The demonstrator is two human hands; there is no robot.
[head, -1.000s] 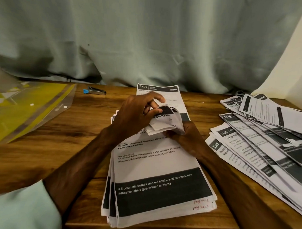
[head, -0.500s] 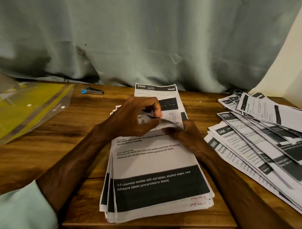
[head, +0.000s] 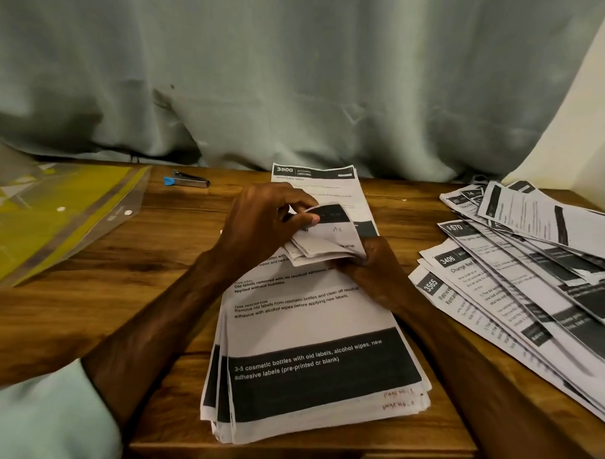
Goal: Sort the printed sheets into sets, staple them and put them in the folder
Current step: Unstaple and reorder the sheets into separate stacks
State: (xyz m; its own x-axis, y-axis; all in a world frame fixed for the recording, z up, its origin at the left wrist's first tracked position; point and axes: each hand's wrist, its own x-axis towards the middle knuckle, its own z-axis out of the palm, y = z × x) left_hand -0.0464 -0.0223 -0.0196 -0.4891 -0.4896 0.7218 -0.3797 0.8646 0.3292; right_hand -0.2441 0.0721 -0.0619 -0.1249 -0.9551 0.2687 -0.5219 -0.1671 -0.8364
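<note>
Lifting the far ends of the top few pages, a person's left hand (head: 260,228) pinches them between curled fingers and thumb, so they bend back over the stack of printed sheets (head: 311,336). Just right of that pinch, the right hand (head: 374,280) grips the same curled pages at their side edge, fingers tucked beneath. The stack runs from the grip toward the person on a wooden table (head: 163,258). Beyond the grip lies a sheet headed 3800 (head: 316,181). Well to its right, fanned sheets (head: 518,281) overlap. Beyond and left lies a stapler (head: 188,182); far left, a clear yellow folder (head: 54,220).
</note>
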